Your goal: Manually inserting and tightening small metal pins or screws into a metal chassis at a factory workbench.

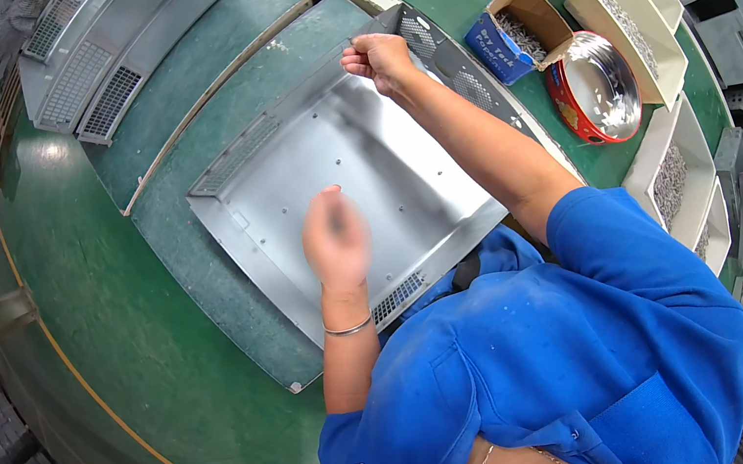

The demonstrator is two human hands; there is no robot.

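Note:
A shallow grey sheet-metal case (288, 212) with vented side walls lies in front of me, with several small studs or holes on its floor. My left hand (336, 236), with a bangle at the wrist, hovers over the near part of the case and is smeared by motion. A dark patch shows on it, but its fingers and anything in them cannot be made out. My right hand (379, 60) reaches to the far corner of the case, by a dark perforated panel (469, 81). Its fingers are curled closed; what they hold, if anything, is hidden.
The case rests on a green-topped bench (188, 264). More vented metal cases (130, 46) stand at the far left. To the right are a blue carton (499, 50) of small metal parts, a red round tin (573, 107) and cream bins (645, 35) of small parts.

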